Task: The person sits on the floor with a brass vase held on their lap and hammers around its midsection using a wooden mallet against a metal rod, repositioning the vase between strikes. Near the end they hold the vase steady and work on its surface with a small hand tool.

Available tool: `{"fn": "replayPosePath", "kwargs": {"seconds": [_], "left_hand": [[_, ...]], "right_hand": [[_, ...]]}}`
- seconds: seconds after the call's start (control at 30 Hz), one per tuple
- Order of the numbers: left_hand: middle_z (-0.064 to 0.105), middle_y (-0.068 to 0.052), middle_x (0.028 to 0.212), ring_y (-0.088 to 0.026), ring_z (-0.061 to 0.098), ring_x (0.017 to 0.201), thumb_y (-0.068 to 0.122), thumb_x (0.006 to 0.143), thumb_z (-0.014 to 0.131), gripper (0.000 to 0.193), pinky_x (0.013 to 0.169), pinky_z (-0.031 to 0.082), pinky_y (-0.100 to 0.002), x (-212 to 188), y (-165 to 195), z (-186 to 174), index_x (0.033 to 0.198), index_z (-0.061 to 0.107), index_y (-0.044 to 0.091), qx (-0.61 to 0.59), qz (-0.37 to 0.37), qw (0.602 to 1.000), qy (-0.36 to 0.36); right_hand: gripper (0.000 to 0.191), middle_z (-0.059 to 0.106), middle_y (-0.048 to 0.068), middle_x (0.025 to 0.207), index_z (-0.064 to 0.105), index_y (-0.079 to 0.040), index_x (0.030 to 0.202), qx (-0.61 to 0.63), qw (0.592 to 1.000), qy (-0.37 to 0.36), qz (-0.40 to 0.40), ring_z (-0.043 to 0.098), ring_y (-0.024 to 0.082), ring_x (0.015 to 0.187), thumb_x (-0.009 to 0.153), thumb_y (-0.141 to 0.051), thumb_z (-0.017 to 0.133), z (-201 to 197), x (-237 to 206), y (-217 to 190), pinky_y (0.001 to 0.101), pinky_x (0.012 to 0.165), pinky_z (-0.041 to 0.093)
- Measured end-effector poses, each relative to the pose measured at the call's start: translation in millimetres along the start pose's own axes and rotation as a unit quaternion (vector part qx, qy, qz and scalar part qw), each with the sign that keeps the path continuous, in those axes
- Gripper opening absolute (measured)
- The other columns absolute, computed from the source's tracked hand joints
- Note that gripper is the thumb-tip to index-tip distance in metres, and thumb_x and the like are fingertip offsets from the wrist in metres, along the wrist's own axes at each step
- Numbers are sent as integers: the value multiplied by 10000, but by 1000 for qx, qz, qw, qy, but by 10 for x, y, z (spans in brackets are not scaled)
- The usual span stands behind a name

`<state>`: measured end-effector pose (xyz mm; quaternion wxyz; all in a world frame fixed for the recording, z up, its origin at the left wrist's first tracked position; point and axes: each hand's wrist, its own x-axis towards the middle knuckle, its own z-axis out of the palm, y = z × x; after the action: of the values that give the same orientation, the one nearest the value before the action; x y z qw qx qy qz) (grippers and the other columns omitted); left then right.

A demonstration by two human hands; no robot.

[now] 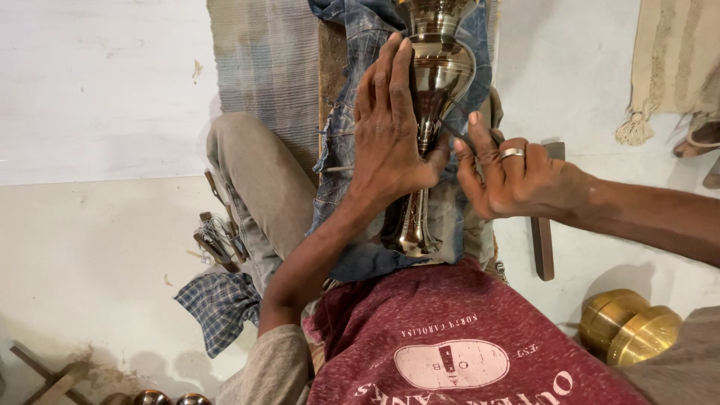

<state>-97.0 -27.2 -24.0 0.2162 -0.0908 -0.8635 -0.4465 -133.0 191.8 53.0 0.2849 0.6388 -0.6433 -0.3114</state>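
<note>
A tall shiny brass vessel (439, 67) with a bulbous body and a narrow engraved stem lies lengthwise on a worn piece of blue denim (352, 97) across my lap. My left hand (386, 127) lies flat over it, fingers stretched along the body, pressing it down. My right hand (510, 176), wearing a silver ring, pinches a thin dark metal tool (457, 136) whose tip touches the vessel's narrow waist.
My bent knee in grey trousers (255, 176) points left. A checked blue cloth (219, 306) lies on the pale floor beside small tools (217, 240). Two gold brass pieces (630, 328) sit at the right. A woven mat (262, 67) and a fringed cloth (675, 67) lie further away.
</note>
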Motion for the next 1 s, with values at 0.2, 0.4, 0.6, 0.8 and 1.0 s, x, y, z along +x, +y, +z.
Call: {"fn": "replayPosePath", "kwargs": {"seconds": [0.2, 0.4, 0.6, 0.8, 1.0], "left_hand": [[180, -224, 1683, -407, 247, 1582, 435, 866, 858, 1187, 1323, 203, -525, 6, 14, 18, 1637, 47, 39, 27, -3, 1000, 4], [196, -239, 1685, -399, 254, 1540, 341, 823, 812, 1145, 1321, 214, -513, -2, 21, -11, 1635, 69, 22, 16, -9, 1000, -11], [185, -238, 1687, -392, 245, 1546, 328, 822, 829, 1162, 1326, 208, -509, 3, 18, -5, 1634, 53, 29, 14, -5, 1000, -8], [161, -222, 1695, -381, 233, 1550, 288, 825, 849, 1188, 1334, 206, -499, -13, 40, 8, 1642, 17, 59, 20, -11, 1000, -16], [153, -218, 1699, -382, 225, 1557, 263, 812, 834, 1176, 1332, 200, -502, -27, 52, 16, 1639, 25, 56, 27, -19, 999, -29]], "right_hand": [[339, 773, 301, 1069, 743, -18, 1239, 276, 945, -25, 172, 407, 73, 362, 918, -70, 644, -164, 15, 58, 225, 295, 284], [563, 635, 104, 724, 678, -14, 1411, 345, 861, -5, 374, 403, 70, 444, 850, -47, 677, -310, 133, 18, 264, 370, 284], [523, 546, 30, 548, 726, -70, 1331, 239, 920, -92, 296, 333, 40, 337, 948, -426, 733, -339, 228, 234, 245, 291, 210], [510, 560, 1, 560, 732, -145, 1346, 217, 942, -186, 176, 382, 21, 354, 922, -430, 716, -244, 157, 611, 235, 319, 229], [401, 545, 27, 490, 780, -77, 1199, 362, 874, -118, 302, 397, 87, 329, 914, -359, 781, -219, 146, 596, 288, 330, 269]]}}
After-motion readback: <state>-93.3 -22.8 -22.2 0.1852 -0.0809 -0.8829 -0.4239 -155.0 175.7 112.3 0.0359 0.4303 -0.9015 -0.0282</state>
